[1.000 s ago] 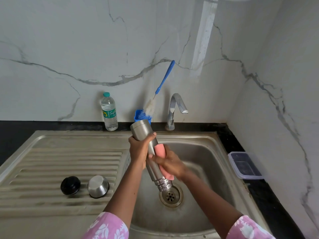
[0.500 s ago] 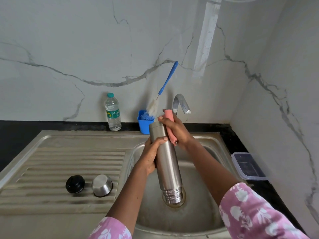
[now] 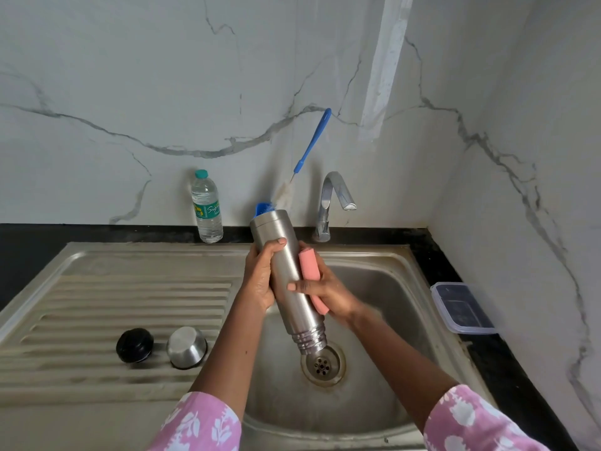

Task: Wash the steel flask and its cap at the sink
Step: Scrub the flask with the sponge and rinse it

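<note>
The steel flask is held upside down and tilted over the sink basin, its threaded mouth just above the drain. My left hand grips the flask's upper body from the left. My right hand presses a pink sponge against the flask's right side, fingers wrapped across the steel. On the ribbed drainboard lie the steel cap cup, open side down, and the black stopper to its left.
The tap stands behind the basin with no water running. A blue holder with a blue-handled bottle brush and a plastic water bottle stand at the back wall. A lidded plastic box sits on the right counter.
My right hand with the sponge has slid down from the flask's base end to its middle. The flask has tilted a little, mouth swinging right over the drain.
</note>
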